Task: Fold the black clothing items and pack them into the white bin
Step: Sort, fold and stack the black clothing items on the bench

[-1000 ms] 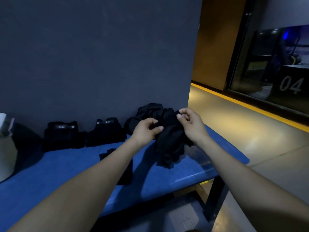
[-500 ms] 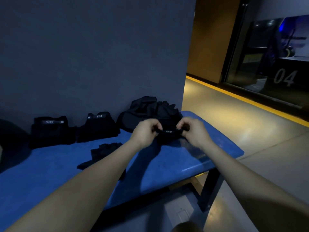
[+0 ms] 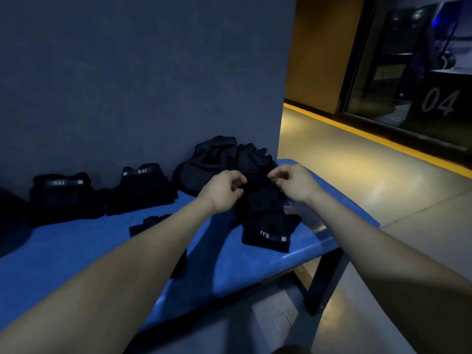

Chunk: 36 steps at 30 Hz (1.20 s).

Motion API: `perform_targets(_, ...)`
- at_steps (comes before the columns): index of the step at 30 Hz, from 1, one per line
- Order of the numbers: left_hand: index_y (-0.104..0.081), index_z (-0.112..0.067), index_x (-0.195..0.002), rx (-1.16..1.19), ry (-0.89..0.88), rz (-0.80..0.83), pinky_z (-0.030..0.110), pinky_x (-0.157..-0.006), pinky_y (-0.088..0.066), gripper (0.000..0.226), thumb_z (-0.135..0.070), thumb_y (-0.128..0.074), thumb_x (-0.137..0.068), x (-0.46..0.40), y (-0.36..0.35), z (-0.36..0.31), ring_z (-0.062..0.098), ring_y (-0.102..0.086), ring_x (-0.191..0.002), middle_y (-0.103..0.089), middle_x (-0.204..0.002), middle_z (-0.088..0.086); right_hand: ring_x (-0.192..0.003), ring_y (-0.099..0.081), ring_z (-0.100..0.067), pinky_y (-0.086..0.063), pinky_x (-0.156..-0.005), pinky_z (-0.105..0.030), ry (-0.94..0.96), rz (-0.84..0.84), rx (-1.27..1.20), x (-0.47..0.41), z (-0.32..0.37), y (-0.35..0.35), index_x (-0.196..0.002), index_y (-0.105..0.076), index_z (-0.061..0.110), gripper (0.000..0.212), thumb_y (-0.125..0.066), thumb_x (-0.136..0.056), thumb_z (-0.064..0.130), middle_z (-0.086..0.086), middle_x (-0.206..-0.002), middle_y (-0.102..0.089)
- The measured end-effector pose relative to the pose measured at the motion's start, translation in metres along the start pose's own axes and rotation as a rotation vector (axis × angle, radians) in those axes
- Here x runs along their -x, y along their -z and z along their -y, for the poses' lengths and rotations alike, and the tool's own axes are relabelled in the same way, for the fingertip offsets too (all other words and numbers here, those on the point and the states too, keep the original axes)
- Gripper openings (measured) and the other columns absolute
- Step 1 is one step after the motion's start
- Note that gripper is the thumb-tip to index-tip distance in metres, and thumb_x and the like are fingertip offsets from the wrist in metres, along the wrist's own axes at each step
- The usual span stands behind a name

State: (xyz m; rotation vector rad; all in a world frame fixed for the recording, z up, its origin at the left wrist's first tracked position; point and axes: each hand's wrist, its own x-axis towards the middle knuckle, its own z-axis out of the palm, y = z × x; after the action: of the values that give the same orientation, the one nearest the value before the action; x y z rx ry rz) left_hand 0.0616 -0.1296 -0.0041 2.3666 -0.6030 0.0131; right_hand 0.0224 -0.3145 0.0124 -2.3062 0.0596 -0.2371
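Both hands meet just right of the frame's centre, above the blue desk [image 3: 76,251]. The left hand [image 3: 223,191] has its fingers [image 3: 238,178] curled in, thumb meeting fingertips at the top edge of a black garment [image 3: 268,215]. The right hand [image 3: 293,182] mirrors it, its fingers [image 3: 274,175] curled and apparently pinching the same dark cloth, though black against black makes the exact contact hard to make out.

The garment hangs down from the two hands and spills onto the desk below them, its lower end lying flat near the desk's front edge with a white "5.11" label showing upside down. Directly behind the hands, against the grey partition wall [image 3: 140,85], sits a loose pile of black clothing [image 3: 219,157].

At the left of the frame, two folded black items lie side by side along the wall, each with a "5.11" label on top: the far-left folded item [image 3: 63,198] and the second folded item [image 3: 140,187], just beside it. A small black piece [image 3: 150,223] lies on the desk in front of them, partly hidden behind the left forearm.
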Motion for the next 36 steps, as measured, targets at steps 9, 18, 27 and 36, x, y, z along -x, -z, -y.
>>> perform_targets(9,-0.052,-0.016,-0.125,-0.066,0.022,-0.079,0.029,-0.099,-0.042,0.035,-0.016,-0.057,-0.091,-0.049,0.002,0.005,0.018,-0.049,-0.115,-0.044,-0.128,0.001,-0.114,-0.051,-0.029,-0.039,-0.082,-0.027,-0.136,-0.188,-0.080,-0.062,-0.011,-0.019,-0.132,-0.042,0.007,0.054,-0.066,-0.087,0.024,-0.012,-0.133,-0.044)
perform_targets(18,-0.052,-0.015,-0.125,-0.011,0.026,-0.076,0.022,-0.095,-0.038,0.037,-0.017,-0.060,-0.090,-0.053,0.000,0.016,0.016,-0.048,-0.121,-0.045,-0.130,0.002,-0.089,-0.062,-0.027,-0.052,-0.079,-0.036,-0.059,-0.267,-0.202,-0.069,-0.011,-0.029,-0.101,-0.063,0.006,0.015,-0.056,-0.093,0.017,-0.012,-0.096,-0.067)
perform_targets(27,-0.040,-0.018,-0.134,0.306,0.072,-0.156,0.023,-0.094,-0.040,0.070,-0.039,-0.074,-0.076,-0.020,0.024,-0.024,0.015,-0.049,-0.116,-0.044,-0.132,0.002,-0.094,-0.066,-0.035,-0.053,-0.087,-0.051,0.039,-0.143,-0.513,-0.035,0.053,-0.016,-0.093,-0.064,0.003,0.009,-0.057,-0.090,0.008,-0.018,-0.097,-0.069)
perform_targets(36,-0.051,-0.011,-0.117,0.371,0.269,-0.330,0.031,-0.079,-0.051,0.033,-0.016,-0.059,-0.086,0.033,0.064,-0.040,0.025,-0.062,-0.093,-0.063,-0.108,0.010,-0.079,-0.064,-0.020,-0.052,-0.076,-0.033,0.160,0.074,-0.517,0.010,0.120,-0.029,-0.088,-0.067,0.012,0.009,-0.058,-0.091,0.011,-0.008,-0.086,-0.069)
